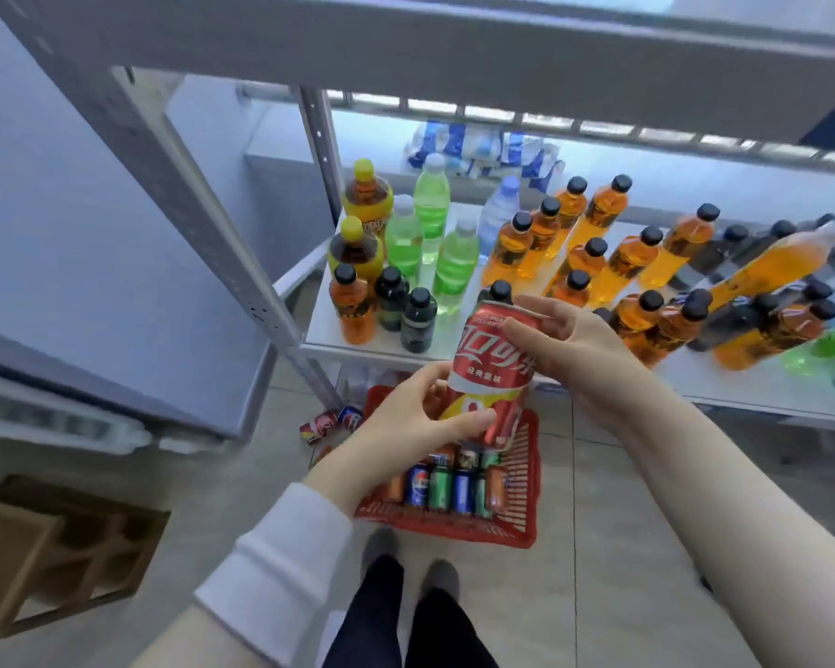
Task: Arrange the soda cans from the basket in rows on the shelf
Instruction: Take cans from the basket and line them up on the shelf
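A red cola can (495, 364) is held upright and slightly tilted in front of the shelf edge. My left hand (406, 421) grips its lower part, and my right hand (565, 339) holds its upper right side. Below them on the floor sits the red basket (521, 518) with several cans (447, 486) lying in it, blue, green and orange ones. The white shelf board (372, 337) carries many bottles but no cans that I can see.
Orange bottles (627, 262), green bottles (449, 262) and dark bottles (418, 320) crowd the shelf. Two cans (331, 421) lie on the floor left of the basket. A grey upright post (223, 224) stands left; a cardboard box (44, 547) lower left. My feet (410, 566) are behind the basket.
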Tool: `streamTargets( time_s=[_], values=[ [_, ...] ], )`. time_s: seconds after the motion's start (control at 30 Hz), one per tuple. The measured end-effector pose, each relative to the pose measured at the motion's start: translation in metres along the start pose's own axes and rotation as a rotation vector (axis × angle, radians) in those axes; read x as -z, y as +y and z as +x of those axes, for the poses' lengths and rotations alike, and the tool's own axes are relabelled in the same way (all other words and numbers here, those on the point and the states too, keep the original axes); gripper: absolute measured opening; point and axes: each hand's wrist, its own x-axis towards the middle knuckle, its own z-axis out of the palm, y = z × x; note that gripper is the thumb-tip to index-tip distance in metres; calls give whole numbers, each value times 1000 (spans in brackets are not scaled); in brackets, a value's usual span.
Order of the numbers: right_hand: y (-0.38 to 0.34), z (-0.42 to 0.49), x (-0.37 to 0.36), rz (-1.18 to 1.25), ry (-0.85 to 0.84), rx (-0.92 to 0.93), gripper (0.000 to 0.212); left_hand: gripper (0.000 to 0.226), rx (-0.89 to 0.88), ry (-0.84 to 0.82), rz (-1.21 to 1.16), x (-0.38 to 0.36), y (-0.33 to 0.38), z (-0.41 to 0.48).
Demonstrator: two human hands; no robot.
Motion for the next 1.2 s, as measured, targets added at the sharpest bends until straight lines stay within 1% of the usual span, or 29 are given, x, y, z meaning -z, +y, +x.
streamTargets(
  time_s=[0.13,0.27,0.4,0.47,0.63,0.7,0.87,0.9,1.03,1.2],
  values=[
    [-58,-14,-2,-53,62,78,83,59,-98,-16,-4,19,51,-11],
    [-104,-30,-9,-66,111,160,82,66,-206,7,64,40,89,-20],
    [-150,-41,-18,11,114,240,72,60,-345,54,114,60,129,-27],
    [-174,-41,-18,-13,97,275,70,60,-415,89,133,68,149,-27],
    [-233,-26,-10,-51,51,349,47,65,-522,167,166,87,202,-17],
    [-254,-15,-7,-58,41,385,46,63,-551,170,147,95,221,-7],
    [-300,25,-9,-94,-20,406,49,47,-572,204,144,126,260,19],
    [-307,34,-12,-98,-38,412,51,49,-568,203,150,134,265,23],
    [-328,74,-27,-129,-82,437,50,69,-517,223,168,168,275,44],
    [-345,121,-47,-171,-65,472,48,58,-501,290,190,203,281,73]
  ],
)
